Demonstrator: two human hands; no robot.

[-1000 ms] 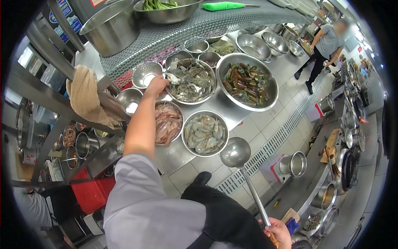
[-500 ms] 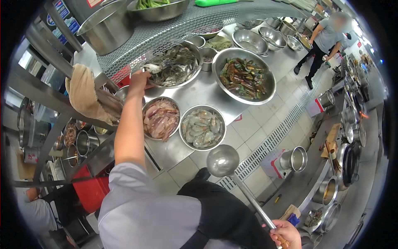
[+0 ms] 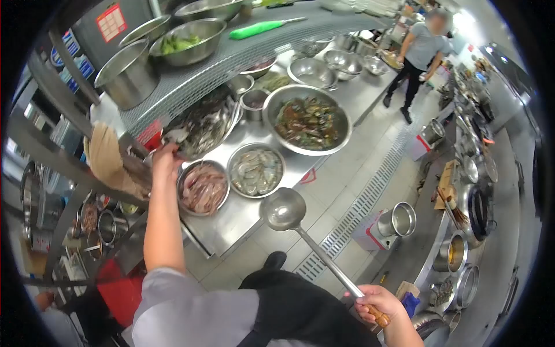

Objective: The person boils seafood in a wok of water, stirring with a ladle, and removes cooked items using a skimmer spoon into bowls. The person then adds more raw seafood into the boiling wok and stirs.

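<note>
My left hand (image 3: pixel 166 162) is closed at the near-left rim of a steel bowl (image 3: pixel 232 128) piled with dark grey crabs (image 3: pixel 203 124). Its fingertips are partly hidden against the rim. My right hand (image 3: pixel 378 305) wraps around the wooden end of a long steel ladle (image 3: pixel 284 209), whose round head hangs beyond the table's near edge. Below my left hand sits a bowl of pinkish squid (image 3: pixel 202 189). Beside that stands a bowl of raw shrimp (image 3: pixel 256 170). A wide bowl of mussels (image 3: pixel 306 124) is farther right on the steel table (image 3: pixel 234 228).
A mesh shelf (image 3: pixel 254 43) above the table bears steel bowls, a pot (image 3: pixel 128 75) and a green-handled tool (image 3: pixel 254 30). A cloth (image 3: pixel 108 156) hangs at left. Another person (image 3: pixel 424 55) stands in the far aisle. Cooking stations with a wok (image 3: pixel 478 217) line the right side.
The view has shifted, moving the bowls leftward. My left hand stays at the crab bowl's rim. My right hand has raised the ladle's handle farther into view.
</note>
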